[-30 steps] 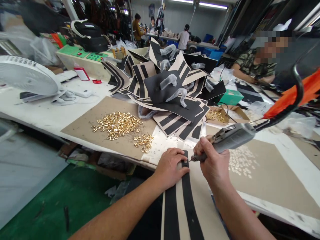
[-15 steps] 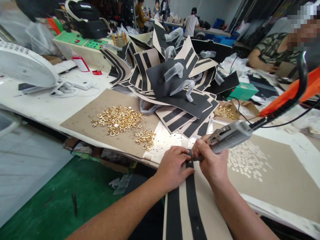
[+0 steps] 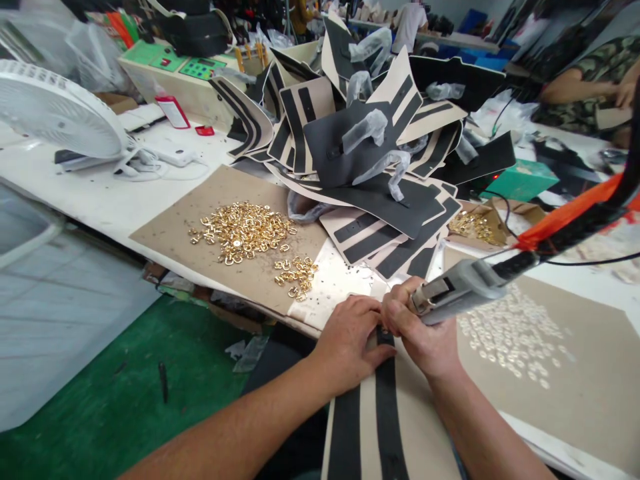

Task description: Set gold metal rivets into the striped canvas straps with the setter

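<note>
A long beige panel [image 3: 367, 427] with black strips runs from my lap toward the table edge. My left hand [image 3: 350, 337] grips its far end, thumb across a black strip [image 3: 390, 420] and fingers curled near the tool's tip. Wrapped round a grey power screwdriver [image 3: 460, 290], my right hand [image 3: 423, 330] holds it tilted, tip down at the panel's far end. The tip and any small part under it are hidden by my fingers. A pile of gold D-shaped rings [image 3: 245, 230] lies on brown board to the left, with a smaller cluster [image 3: 296, 275] nearer.
Similar panels [image 3: 370, 180] are heaped behind my hands. Pale washers [image 3: 515, 330] spread over board at right, near a carton of gold parts [image 3: 473, 227]. An orange-wrapped hose [image 3: 570, 217] rises from the screwdriver. A fan [image 3: 55, 110] stands left; a co-worker's arm [image 3: 583, 87] shows at right.
My view has tipped down slightly and shifted left. The screwdriver has turned a little in my right hand, which has moved closer against my left fingers.
</note>
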`<move>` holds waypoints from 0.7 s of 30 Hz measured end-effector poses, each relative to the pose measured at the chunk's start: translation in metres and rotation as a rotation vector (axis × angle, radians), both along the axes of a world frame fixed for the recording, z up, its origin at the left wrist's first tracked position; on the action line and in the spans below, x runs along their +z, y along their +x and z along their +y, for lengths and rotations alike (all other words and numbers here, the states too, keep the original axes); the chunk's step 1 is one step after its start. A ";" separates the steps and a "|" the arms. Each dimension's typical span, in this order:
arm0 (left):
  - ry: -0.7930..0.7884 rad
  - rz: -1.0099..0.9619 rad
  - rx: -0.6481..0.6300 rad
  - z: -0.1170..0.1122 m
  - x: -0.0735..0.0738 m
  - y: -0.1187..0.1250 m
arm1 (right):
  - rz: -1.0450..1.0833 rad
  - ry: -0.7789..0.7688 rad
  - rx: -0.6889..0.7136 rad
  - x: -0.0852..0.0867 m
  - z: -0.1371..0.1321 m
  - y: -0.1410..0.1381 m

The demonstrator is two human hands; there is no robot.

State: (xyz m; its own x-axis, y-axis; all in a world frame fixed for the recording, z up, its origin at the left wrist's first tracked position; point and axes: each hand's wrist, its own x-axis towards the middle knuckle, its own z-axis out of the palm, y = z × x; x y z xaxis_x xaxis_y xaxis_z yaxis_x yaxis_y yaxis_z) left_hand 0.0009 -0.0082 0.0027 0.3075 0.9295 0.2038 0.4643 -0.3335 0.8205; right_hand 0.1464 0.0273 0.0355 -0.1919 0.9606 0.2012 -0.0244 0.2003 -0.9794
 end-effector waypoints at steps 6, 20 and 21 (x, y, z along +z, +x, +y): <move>0.010 -0.002 0.006 0.000 -0.003 0.001 | -0.054 -0.012 0.000 0.000 0.001 -0.001; 0.071 0.070 0.024 -0.007 0.004 0.000 | -0.023 0.006 -0.094 0.020 -0.005 0.002; 0.080 0.072 0.029 -0.007 0.005 0.000 | 0.012 0.020 -0.120 0.025 -0.005 0.005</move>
State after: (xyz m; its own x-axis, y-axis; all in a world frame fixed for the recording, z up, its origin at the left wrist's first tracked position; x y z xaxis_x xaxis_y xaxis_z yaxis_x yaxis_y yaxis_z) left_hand 0.0009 -0.0156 0.0076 0.2974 0.9197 0.2564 0.5318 -0.3826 0.7555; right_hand 0.1515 0.0221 0.0609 -0.0737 0.9722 0.2222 -0.0105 0.2221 -0.9750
